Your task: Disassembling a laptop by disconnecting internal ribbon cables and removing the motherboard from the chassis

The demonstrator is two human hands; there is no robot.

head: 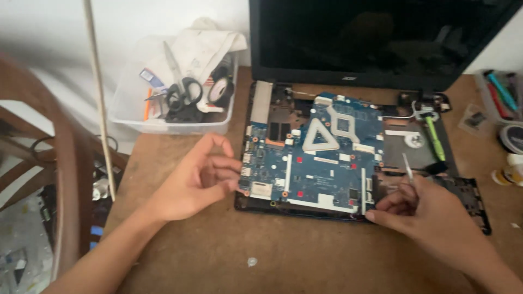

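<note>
An opened laptop lies on the brown table, its blue circuit board [321,163] exposed inside the black base [468,196] and its dark screen [376,38] standing at the back. My left hand [199,177] hovers at the board's left edge with fingers curled loosely and nothing in it. My right hand [430,209] rests at the board's front right corner and grips a thin silver tool [407,166], tweezers or a small driver, pointing up.
A clear plastic bin [174,122] with scissors, tape rolls and cloth stands at the table's back left. A green pen-like tool [435,139] lies on the laptop base. Pens and small items [504,114] sit at the right edge. A wooden chair [60,163] is on the left.
</note>
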